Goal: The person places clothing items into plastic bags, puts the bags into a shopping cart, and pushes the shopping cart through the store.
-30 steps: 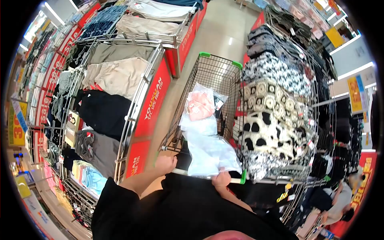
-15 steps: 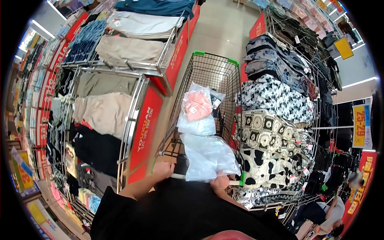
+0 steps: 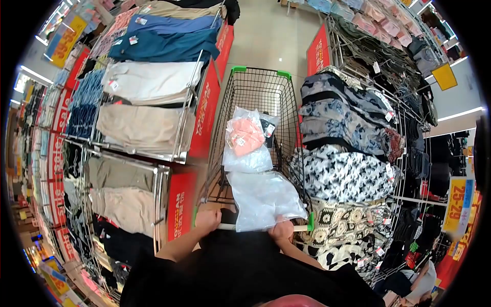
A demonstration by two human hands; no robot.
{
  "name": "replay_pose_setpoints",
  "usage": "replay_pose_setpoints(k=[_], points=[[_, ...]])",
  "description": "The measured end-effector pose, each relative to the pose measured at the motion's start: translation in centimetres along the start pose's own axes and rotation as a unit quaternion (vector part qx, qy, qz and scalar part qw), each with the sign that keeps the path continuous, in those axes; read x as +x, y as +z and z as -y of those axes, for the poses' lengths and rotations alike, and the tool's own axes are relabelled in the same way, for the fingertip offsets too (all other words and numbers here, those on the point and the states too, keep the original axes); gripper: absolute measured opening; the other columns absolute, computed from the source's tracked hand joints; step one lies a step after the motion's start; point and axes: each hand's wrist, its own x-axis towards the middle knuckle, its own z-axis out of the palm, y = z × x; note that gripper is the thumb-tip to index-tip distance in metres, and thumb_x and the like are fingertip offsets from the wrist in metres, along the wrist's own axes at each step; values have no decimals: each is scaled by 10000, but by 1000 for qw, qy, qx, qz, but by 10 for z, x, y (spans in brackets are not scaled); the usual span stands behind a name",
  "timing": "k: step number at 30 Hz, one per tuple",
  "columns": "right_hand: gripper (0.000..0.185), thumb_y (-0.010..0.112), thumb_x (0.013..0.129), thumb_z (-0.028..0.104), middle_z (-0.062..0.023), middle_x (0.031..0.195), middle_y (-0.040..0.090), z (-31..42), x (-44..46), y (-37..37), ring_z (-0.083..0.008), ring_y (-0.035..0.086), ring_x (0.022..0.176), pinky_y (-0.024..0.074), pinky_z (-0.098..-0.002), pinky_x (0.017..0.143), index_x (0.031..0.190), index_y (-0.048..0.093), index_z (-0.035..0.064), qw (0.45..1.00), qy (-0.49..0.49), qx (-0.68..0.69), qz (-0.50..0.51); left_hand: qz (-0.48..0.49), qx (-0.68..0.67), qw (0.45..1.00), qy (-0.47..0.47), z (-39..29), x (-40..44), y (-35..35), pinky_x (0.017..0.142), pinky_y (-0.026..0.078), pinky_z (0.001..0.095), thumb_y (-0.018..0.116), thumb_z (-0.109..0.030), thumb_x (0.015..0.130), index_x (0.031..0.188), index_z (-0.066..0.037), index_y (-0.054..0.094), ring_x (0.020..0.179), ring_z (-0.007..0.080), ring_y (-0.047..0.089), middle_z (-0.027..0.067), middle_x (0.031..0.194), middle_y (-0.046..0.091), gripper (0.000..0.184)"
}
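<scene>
A wire shopping cart [image 3: 282,97] with green corner pieces stands in front of me. My left hand [image 3: 208,220] is closed around the left part of its pale handle [image 3: 227,225]. Farther right, my right hand [image 3: 281,229] is closed on the same handle, against the lower edge of a whitish plastic bag [image 3: 265,198]. That bag lies over the near end of the cart. Beyond it, a clear package of pink clothing [image 3: 245,137] rests in the basket beside a dark packaged item [image 3: 267,129]. The fingers of my right hand are partly hidden.
Racks of folded trousers [image 3: 146,125] line the left side, with red panels [image 3: 205,110] facing the aisle. Patterned garments [image 3: 341,171] hang close along the cart's right side. Tiled floor [image 3: 273,36] stretches ahead. A person [image 3: 423,279] is at the lower right.
The cart and I have moved forward along the aisle, so the racks on both sides have slid back toward me. Both hands stay on the handle.
</scene>
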Motion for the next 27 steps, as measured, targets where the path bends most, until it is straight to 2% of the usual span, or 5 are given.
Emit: replay_pose_setpoints(k=[5,7,9,20,27], points=[[239,549,805,306,-189,660,589,1,98,4,-406,580,606,459,-498,565,865,625,88,1000,10,-1,7,-27,12,999,-18,-7,98,-38,592,532,500,485,-324,905,641,-36,689,565,402,633,212,620,634,441],[247,546,809,305,-196,682,599,0,136,12,-410,588,632,463,-500,586,868,621,78,1000,19,12,2,33,29,998,-46,-6,140,-56,620,522,503,473,-325,901,692,-35,676,634,403,642,211,684,650,411],[249,543,810,300,-200,699,607,3,174,14,-413,592,644,466,-499,590,881,620,74,999,31,2,25,23,28,998,-46,-13,181,-81,616,524,502,465,-339,900,691,-42,684,624,401,642,209,677,650,424],[256,526,819,284,-210,754,622,23,395,2,-424,599,689,470,-514,633,918,621,68,994,92,-39,44,-22,-21,1000,-4,-23,406,-167,583,518,493,539,-279,863,693,-66,668,615,384,640,187,689,652,301],[232,534,816,293,-196,729,609,-3,539,-1,-412,590,663,465,-494,597,856,611,79,997,65,-30,-24,-14,-20,1000,18,-50,540,-203,599,518,492,494,-314,903,700,-63,654,603,376,644,197,669,649,360]])
